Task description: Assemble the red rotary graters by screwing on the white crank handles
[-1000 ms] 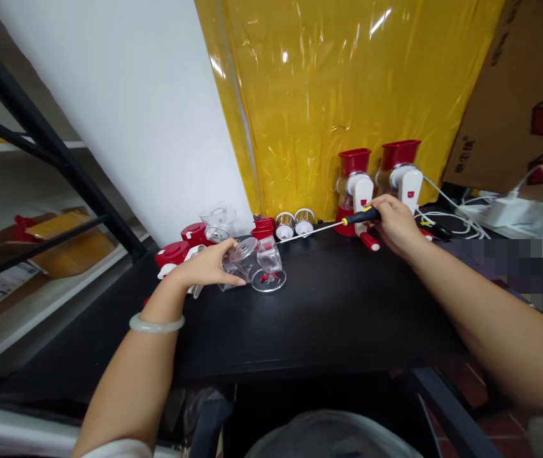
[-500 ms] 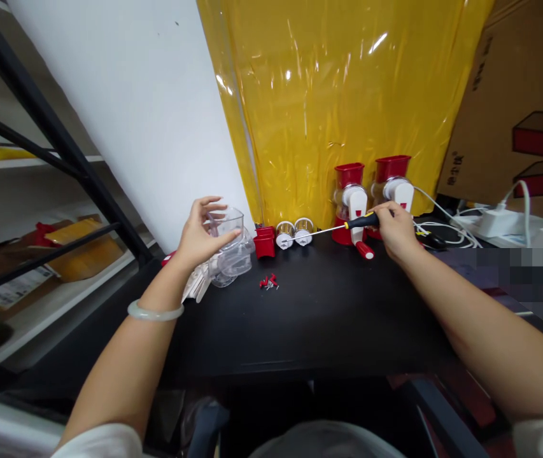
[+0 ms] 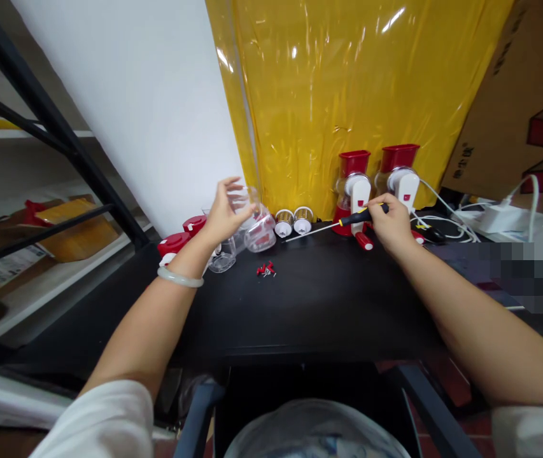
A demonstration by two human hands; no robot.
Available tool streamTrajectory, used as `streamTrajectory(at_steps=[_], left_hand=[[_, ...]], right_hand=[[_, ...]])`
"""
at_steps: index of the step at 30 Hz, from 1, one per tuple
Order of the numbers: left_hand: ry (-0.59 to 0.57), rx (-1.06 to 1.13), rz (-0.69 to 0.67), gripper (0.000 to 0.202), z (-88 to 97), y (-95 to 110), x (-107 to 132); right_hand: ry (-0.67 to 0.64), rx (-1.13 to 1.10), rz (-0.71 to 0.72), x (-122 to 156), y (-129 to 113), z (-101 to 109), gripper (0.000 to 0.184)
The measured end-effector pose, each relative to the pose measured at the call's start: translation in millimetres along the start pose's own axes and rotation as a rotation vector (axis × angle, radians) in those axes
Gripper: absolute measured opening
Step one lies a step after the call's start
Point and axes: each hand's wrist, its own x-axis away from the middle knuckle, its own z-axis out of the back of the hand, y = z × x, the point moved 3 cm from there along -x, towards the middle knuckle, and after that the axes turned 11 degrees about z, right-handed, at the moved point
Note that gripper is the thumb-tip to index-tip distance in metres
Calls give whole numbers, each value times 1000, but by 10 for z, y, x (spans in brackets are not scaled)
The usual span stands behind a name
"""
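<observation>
My left hand (image 3: 228, 210) is curled around a clear plastic housing (image 3: 260, 234), thumb on the near side. The housing is tilted and blurred, and something red shows through it. Another clear plastic housing (image 3: 223, 257) stands on the black table beside my left wrist. My right hand (image 3: 389, 222) grips a screwdriver (image 3: 354, 217) by its black and yellow handle, its long shaft pointing left and slightly down. Between the hands, nearer to me, lies a small pile of red parts and screws (image 3: 266, 270). Two drum blades (image 3: 293, 221) sit side by side at the back.
Two red and white rotary graters (image 3: 358, 191) stand behind my right hand. Red round bases (image 3: 173, 243) are at the left beyond my forearm. White cables and chargers (image 3: 503, 219) lie at the right. A yellow plastic sheet (image 3: 347, 95) and a carton (image 3: 505, 127) rise behind the black table (image 3: 309, 312).
My left hand has moved right with the clear housing, now in front of the red parts near the drum blades. The screwdriver stays in my right hand, its tip lower. The view has shifted slightly.
</observation>
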Motion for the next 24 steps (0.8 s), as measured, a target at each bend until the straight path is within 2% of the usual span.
streamTrajectory(at_steps=[4, 8, 13, 24], left_hand=[[-30, 3, -14, 77, -78, -44, -4], [73, 60, 12, 76, -89, -97, -43], [93, 135, 54, 72, -119, -196, -96], [55, 232, 188, 59, -295, -319, -148]], right_hand=[[-21, 9, 22, 25, -30, -19, 4], [-31, 30, 60, 75, -90, -41, 7], [-90, 69, 116, 146, -207, -63, 13], [-226, 169, 270, 296, -411, -149, 18]])
